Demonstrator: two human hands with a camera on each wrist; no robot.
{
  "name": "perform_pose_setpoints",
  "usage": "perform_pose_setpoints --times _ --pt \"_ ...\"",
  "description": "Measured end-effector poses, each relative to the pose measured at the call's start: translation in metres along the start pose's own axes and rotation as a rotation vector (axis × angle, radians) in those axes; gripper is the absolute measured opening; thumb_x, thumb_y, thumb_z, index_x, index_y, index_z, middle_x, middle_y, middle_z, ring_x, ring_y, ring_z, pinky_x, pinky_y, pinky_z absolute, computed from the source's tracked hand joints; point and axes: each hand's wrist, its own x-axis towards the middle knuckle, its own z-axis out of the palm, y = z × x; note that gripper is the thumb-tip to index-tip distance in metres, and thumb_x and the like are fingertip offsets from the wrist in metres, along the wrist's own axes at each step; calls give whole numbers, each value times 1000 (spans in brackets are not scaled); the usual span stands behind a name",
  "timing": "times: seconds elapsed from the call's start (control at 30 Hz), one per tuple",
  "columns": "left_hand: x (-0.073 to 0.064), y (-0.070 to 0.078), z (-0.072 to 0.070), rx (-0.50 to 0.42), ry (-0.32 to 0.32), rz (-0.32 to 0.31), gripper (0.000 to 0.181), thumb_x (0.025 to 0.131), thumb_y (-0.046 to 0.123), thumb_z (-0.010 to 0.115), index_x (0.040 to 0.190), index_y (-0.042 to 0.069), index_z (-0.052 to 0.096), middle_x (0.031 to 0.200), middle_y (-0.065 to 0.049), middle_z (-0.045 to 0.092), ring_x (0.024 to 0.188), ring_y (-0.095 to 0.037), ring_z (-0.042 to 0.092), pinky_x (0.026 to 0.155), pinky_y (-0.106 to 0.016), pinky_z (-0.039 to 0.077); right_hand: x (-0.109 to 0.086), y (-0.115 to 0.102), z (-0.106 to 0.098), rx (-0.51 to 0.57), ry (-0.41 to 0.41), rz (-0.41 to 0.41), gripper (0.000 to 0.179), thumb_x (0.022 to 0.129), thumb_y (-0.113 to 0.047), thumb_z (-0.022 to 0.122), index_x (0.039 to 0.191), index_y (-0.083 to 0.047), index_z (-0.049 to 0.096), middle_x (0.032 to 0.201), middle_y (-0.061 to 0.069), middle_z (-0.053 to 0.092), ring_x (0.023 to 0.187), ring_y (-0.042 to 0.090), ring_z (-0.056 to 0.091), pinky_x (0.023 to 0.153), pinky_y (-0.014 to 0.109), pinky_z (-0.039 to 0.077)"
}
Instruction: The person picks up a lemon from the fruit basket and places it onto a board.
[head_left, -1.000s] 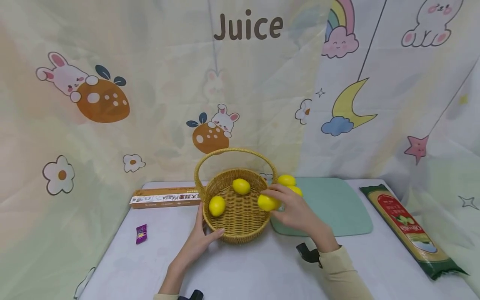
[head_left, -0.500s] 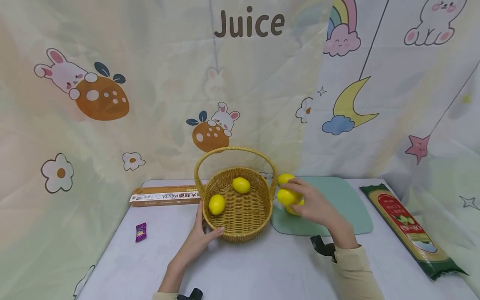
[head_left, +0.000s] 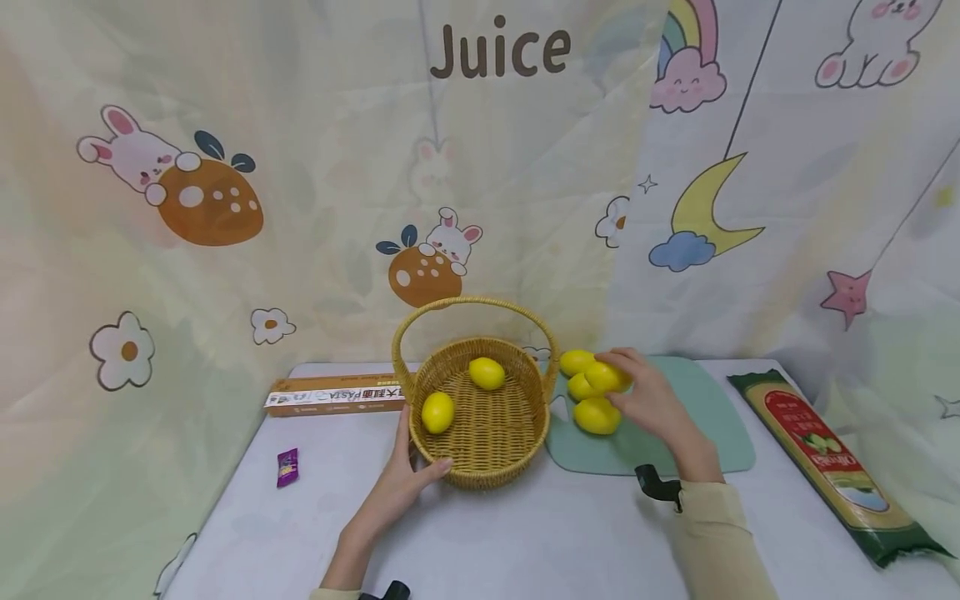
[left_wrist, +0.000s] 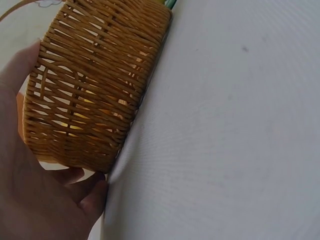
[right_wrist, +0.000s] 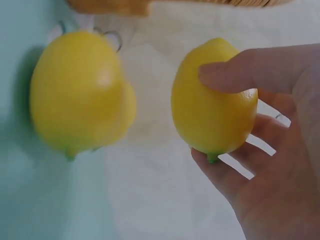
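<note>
My left hand (head_left: 405,471) grips the near left side of a woven basket (head_left: 480,479), thumb at its rim and fingers low against its wall in the left wrist view. Two lemons lie inside, one lemon (head_left: 438,412) at the left and another lemon (head_left: 487,373) at the back. My right hand (head_left: 651,398) holds a lemon (right_wrist: 214,100) between thumb and fingers, raised over the green cutting board (head_left: 697,425). Beside it on the board sit three more: a near lemon (head_left: 597,415), a back lemon (head_left: 577,362) and a partly hidden lemon (head_left: 580,387).
A pasta box (head_left: 337,402) lies behind and left of the basket. Nearer, at the left, is a small purple packet (head_left: 287,467). A long green and gold pasta bag (head_left: 836,462) lies along the right side. A printed cloth (head_left: 517,183) hangs behind the table.
My right hand has moved right from the basket's rim to over the board, a lemon in its fingers. More lemons on the board now show. The left hand and basket have stayed in place.
</note>
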Motion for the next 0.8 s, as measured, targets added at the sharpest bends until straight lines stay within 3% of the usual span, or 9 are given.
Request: perform_pose_setpoints --times 0.3,0.57,0.8 --pt "-1 2 0 2 10 -15 116 83 45 77 158 39 -12 169 0 -8 155 -36 6 116 -73 8 16 36 3 -2 -1 45 56 81 3 68 136 -4 58 140 21 50 126 44 48 106 65 40" --pt "-2 2 -1 6 5 -7 113 85 45 76 155 45 -12 169 0 -9 156 -35 4 117 -72 8 34 59 5 -16 -42 81 53 84 2 65 136 0 56 137 23 52 124 43 49 106 64 39" --pt "-1 3 -1 12 6 -5 115 83 46 77 157 41 -11 168 3 -7 156 -32 3 118 -69 8 36 82 12 -11 -63 122 51 83 2 64 133 4 57 136 27 54 124 44 49 107 63 38"
